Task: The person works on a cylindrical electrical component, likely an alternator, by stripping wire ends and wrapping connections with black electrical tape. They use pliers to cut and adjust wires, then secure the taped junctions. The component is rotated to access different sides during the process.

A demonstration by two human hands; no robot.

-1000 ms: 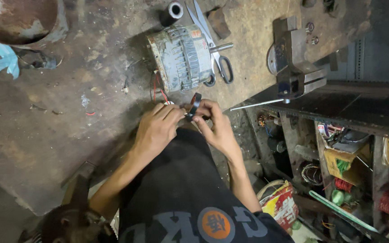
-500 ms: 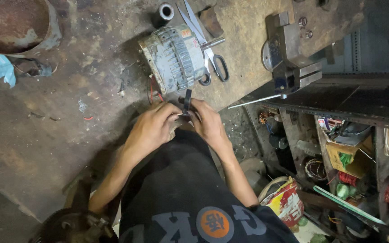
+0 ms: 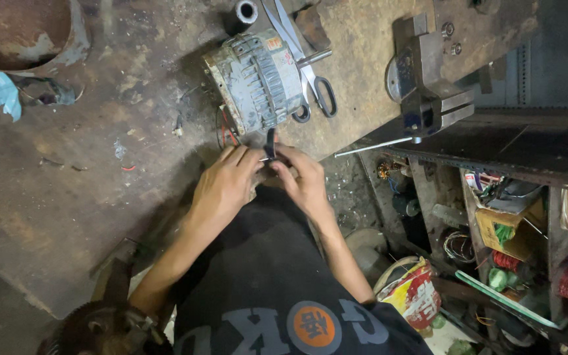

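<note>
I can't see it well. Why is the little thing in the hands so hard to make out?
Head view: the small dark part is tiny, half hidden by the left hand and right hand; the dim bench is dark and grimy, and shelves lie in shadow.

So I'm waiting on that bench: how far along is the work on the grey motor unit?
Done: the grey motor unit lies on the workbench, red wires showing at its near end. In hand: the left hand and right hand meet over a small dark part beside it. Left: that part isn't fitted yet, and the scissors and vise sit unused.
</note>
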